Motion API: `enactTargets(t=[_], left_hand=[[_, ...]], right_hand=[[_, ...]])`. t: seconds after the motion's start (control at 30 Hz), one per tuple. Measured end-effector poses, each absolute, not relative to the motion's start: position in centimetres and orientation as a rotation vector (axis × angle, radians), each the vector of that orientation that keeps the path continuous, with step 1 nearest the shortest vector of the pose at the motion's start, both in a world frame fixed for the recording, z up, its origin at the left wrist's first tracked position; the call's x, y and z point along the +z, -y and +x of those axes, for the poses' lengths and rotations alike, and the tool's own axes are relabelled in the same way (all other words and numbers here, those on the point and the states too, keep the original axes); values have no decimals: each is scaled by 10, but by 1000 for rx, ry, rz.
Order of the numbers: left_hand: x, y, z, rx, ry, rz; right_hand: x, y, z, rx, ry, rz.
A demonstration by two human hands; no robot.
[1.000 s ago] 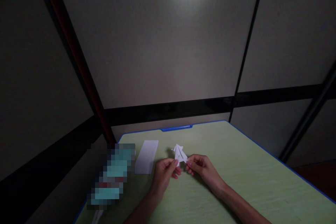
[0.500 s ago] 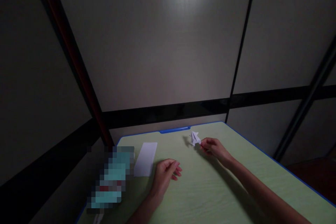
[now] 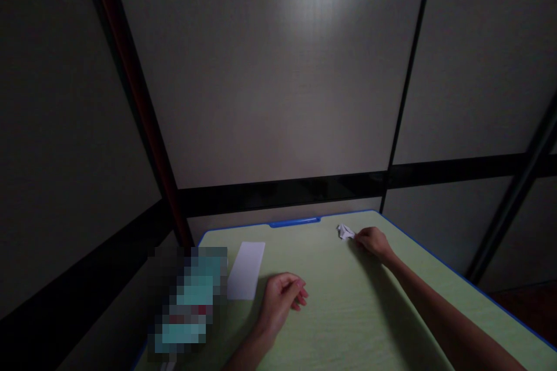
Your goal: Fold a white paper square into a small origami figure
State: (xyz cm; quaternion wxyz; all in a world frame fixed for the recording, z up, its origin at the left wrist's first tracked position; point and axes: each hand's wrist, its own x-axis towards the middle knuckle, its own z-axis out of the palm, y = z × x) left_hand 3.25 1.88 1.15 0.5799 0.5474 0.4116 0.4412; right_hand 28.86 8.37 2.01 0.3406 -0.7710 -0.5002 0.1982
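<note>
At the far right part of the table, my right hand is closed in a pinch on one end of a small white origami figure. The figure has several pointed flaps and is at or close to the tabletop; whether it touches cannot be made out. My left hand rests near the middle of the table, loosely curled, its fingers slightly apart and nothing in it. Just left of that hand lies a flat white sheet of paper, long and rectangular.
The light green table has a blue edge and a blue handle-like strip at its far side. A pixelated turquoise object is at the left. Behind stand panelled grey walls with a black band.
My right hand has carried the origami figure to the right and lowered it towards the table. My left hand has kept nearly the same pose. The view has shifted slightly.
</note>
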Motion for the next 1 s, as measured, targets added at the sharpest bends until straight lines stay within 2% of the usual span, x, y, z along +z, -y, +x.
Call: enactTargets(t=[0.27,0.47,0.83,1.0], left_hand=[[9,-20,33,1029,-984,1275],[9,-21,33,1025,-981,1290],[9,-18,35,999,-995,1314],[5,-15,36,917,-1162,1467]], right_hand=[[18,-82,292,233,1193,-2133],[19,-73,289,144,1140,-2090],[12,-23,187,541,1687,-1544],[6,-9,175,533,1755,-1444]])
